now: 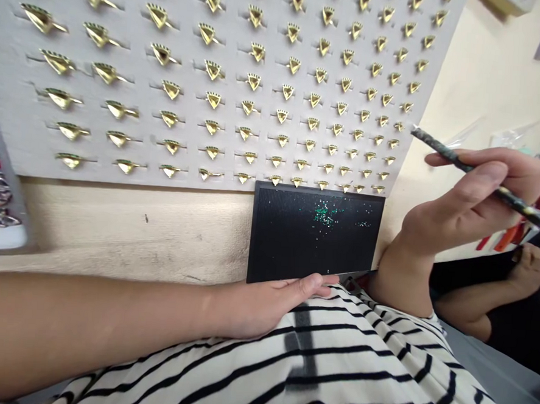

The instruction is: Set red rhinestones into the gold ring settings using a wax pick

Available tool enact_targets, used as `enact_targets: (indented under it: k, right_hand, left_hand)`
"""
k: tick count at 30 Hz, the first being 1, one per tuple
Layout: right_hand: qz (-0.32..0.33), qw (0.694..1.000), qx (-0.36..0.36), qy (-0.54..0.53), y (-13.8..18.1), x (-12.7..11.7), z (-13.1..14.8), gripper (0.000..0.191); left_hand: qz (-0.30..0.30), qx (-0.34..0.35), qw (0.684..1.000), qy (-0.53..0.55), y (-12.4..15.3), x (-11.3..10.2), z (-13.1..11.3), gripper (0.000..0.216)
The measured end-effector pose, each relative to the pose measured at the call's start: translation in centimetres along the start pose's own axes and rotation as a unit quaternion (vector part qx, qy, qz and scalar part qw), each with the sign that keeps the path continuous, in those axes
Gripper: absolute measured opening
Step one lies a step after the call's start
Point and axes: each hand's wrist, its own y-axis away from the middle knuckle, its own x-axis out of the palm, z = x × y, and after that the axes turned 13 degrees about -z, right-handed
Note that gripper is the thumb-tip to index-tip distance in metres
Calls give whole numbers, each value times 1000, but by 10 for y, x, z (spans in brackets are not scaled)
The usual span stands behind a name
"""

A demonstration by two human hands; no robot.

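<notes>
Light soft and even, no single source made out; the white slotted board (pixel 182 38) is lit flatly, without glare. Small bright glints are seen on the gold pieces (pixel 213 70) set in it. Only faint shadows are cast beside each piece, and a soft band of shade is seen just below the board. Rows are bowed by wide-angle distortion toward the board's left end. Right of the board, the dark pointed stick (pixel 438 149) is slightly blurred.

A jewellery workshop: rows of gold rings (pixel 213 100) sit slotted in a white board (pixel 216 183), a glitter-flecked black pad (pixel 316 235) just below the board.
</notes>
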Motion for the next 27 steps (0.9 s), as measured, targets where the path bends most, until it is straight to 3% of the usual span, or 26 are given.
enact_targets:
  k: [27]
  right_hand:
    - [-10, 1000, 11, -7, 2, 1, -2, 30]
  left_hand:
    - [9, 7, 1000, 15, 2, -1, -1, 55]
